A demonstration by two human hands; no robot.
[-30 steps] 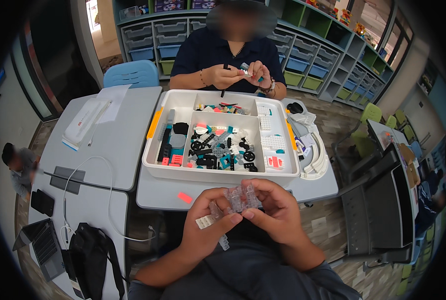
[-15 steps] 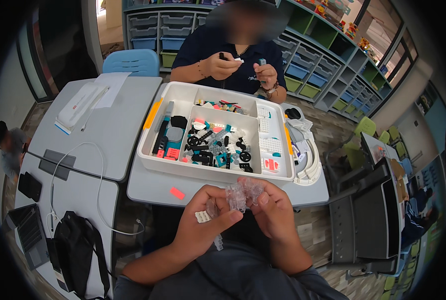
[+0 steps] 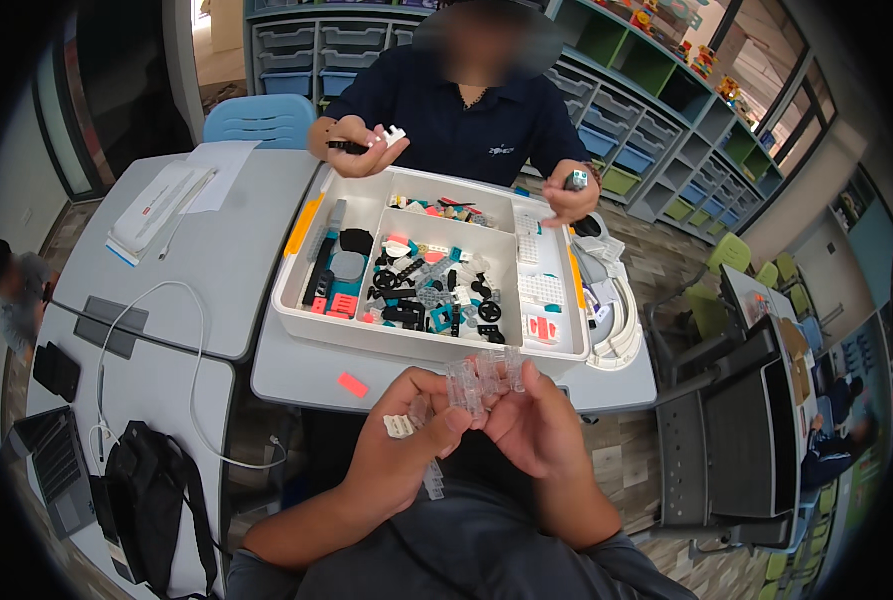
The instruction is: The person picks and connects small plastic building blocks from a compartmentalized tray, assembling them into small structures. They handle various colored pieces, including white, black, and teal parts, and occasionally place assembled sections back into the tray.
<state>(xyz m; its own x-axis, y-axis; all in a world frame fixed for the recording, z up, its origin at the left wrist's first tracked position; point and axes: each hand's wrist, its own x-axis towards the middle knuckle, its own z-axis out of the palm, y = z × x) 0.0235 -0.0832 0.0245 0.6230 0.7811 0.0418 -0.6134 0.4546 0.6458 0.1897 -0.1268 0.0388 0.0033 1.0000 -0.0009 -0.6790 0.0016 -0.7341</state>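
Just in front of the table's near edge, my left hand (image 3: pixel 392 470) is closed around several see-through building bricks (image 3: pixel 467 388). A white studded piece (image 3: pixel 399 427) sticks out at the back of that hand, and another clear piece (image 3: pixel 434 482) pokes out below its palm. My right hand (image 3: pixel 545 430) grips the right end of the clear bricks between thumb and fingers. The fingertips behind the bricks are partly hidden. Beyond my hands stands a white sorting bin (image 3: pixel 397 335) with mixed building pieces in its compartments. On the table to its near left lies a flat coral-coloured piece (image 3: pixel 353 385).
Across the bin a person (image 3: pixel 467 120) holds white, black and teal pieces. White curved parts (image 3: pixel 622 320) lie right of the bin. A black bag (image 3: pixel 157 490), a laptop (image 3: pixel 67 455) and a white cable (image 3: pixel 204 380) occupy the left table. Chairs and drawer shelves stand around.
The clear bricks have turned in my fingers and now form a wider row. The other person's hands have spread apart, one over the bin's far left, one over its right side.
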